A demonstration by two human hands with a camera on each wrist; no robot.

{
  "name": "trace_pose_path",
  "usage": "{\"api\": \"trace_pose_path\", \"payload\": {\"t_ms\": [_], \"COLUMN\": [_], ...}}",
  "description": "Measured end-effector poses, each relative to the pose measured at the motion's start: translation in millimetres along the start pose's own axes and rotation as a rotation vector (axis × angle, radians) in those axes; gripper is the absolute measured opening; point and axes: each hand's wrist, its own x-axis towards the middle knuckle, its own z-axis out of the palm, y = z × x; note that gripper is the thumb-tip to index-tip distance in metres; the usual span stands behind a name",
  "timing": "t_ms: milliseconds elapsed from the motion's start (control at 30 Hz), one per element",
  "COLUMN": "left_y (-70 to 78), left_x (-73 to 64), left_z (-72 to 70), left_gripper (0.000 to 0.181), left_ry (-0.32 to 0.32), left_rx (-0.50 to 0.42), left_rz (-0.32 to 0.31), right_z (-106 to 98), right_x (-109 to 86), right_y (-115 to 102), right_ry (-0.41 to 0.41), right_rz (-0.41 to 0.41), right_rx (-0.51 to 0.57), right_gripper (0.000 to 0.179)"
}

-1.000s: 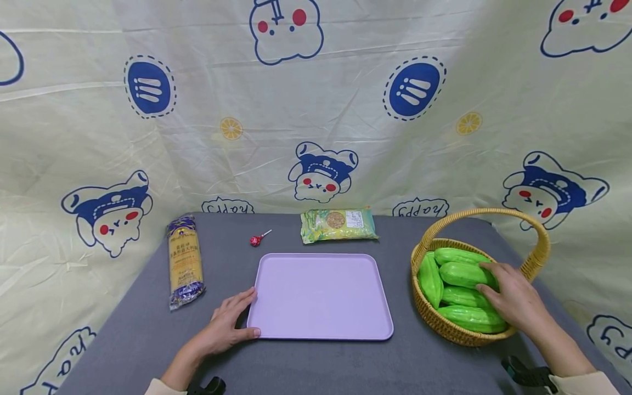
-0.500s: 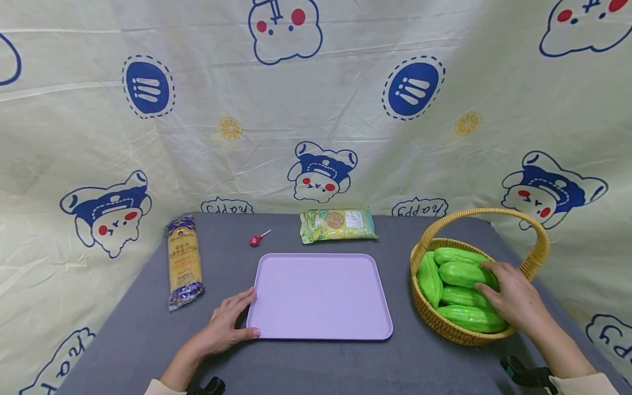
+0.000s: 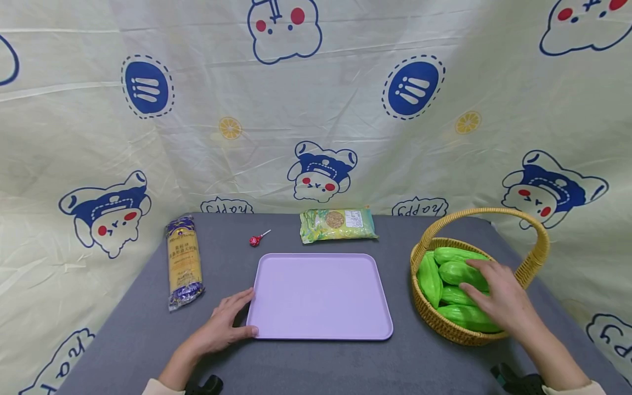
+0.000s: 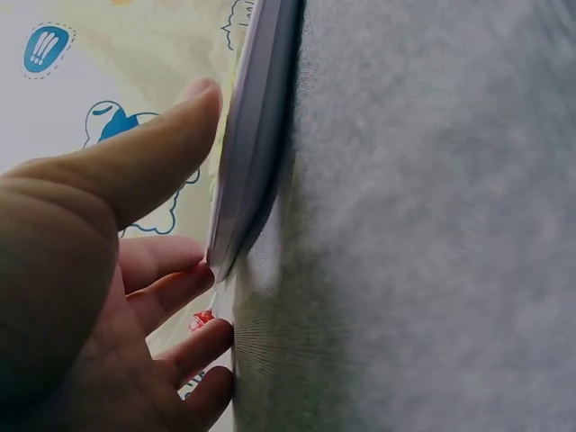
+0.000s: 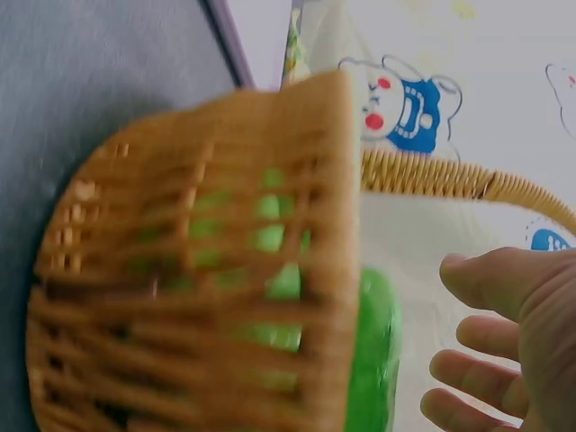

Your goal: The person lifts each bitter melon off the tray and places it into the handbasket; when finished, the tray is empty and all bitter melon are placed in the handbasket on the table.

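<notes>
My left hand (image 3: 219, 326) lies at the left edge of a lilac tray (image 3: 321, 296), thumb and fingers spread. In the left wrist view, fingertips of the left hand (image 4: 99, 261) are close to or touching the rim of the tray (image 4: 256, 135). Over a wicker basket (image 3: 459, 336) on the right hovers my right hand (image 3: 503, 296), fingers loosely extended. Several green cucumbers (image 3: 456, 274) fill that basket. The right wrist view has a gap between the right hand (image 5: 522, 351) and the nearest cucumber (image 5: 373, 351); nothing is held.
A tall arched handle (image 3: 474, 213) rises over the basket. Behind the tray lie a red lollipop (image 3: 255, 240) and a green-yellow food packet (image 3: 338, 226). Far left is a yellow-and-blue pasta pack (image 3: 185, 260). A printed curtain (image 3: 197, 109) closes off the back of the grey table.
My right hand has come off the cucumber it rested on and shifted slightly left and toward me. The left hand and tray have barely moved.
</notes>
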Motion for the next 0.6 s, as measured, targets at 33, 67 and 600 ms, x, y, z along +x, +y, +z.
{"api": "trace_pose_path", "payload": {"t_ms": [33,67,600], "left_y": [0.1,0.2,24.2], "left_x": [-0.4,-0.5,0.1], "left_z": [-0.4,-0.8,-6.7], "left_gripper": [0.08,0.079,0.064], "left_ry": [0.008,0.017,0.174], "left_rx": [0.006,0.013,0.048], "left_rz": [0.009,0.016,0.067], "right_z": [0.7,1.5,19.4], "right_x": [-0.4,-0.8,-5.7], "right_y": [-3.0,-6.2,-57.2], "right_ry": [0.007,0.015,0.117], "right_rz": [-0.014,-0.026,-0.149], "right_rx": [0.01,0.022,0.088], "right_gripper": [0.047,0.047,0.049]}}
